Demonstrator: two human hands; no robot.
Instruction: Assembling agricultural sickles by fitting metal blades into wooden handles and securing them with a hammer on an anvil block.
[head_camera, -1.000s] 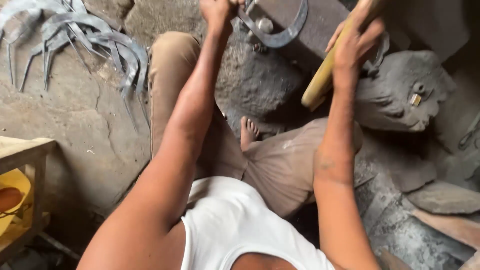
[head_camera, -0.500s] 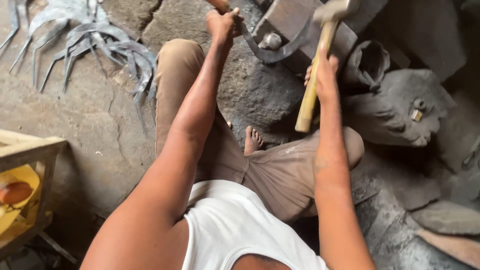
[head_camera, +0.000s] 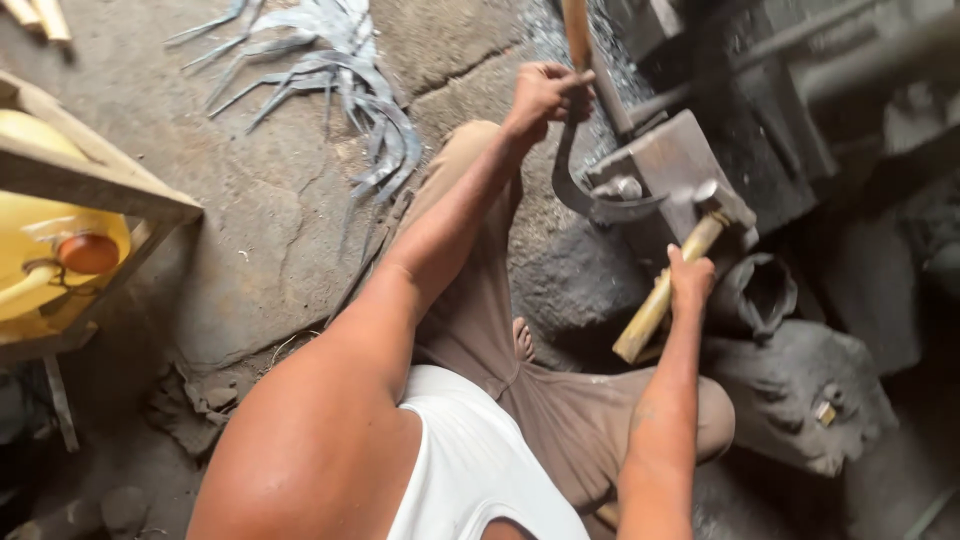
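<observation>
- Head view, against the picture half a second earlier: the hammer has been brought down; its head is now seen resting on or just above the anvil block, where before it was raised near the upper edge.
- The right hand is closed around the pale wooden hammer handle partway along it, with the butt end projecting down and to the left.
- The left hand is clenched around the wooden handle of the curved sickle blade; the hand sits lower in the picture than before.
- The blade is seen curving down from the left hand and across onto the near edge of the anvil block, just left of the hammer head.
- The pile of finished blades on the floor, far left, lies further toward the middle of the picture than before.
- A yellow container under a wooden frame is seen at the left edge, larger than before.
- Hidden or unclear: the top of the sickle handle is cut off by the upper edge.
- Whether hammer head and blade are touching cannot be told.
- The dark objects at the far right are too shadowed to identify.
</observation>
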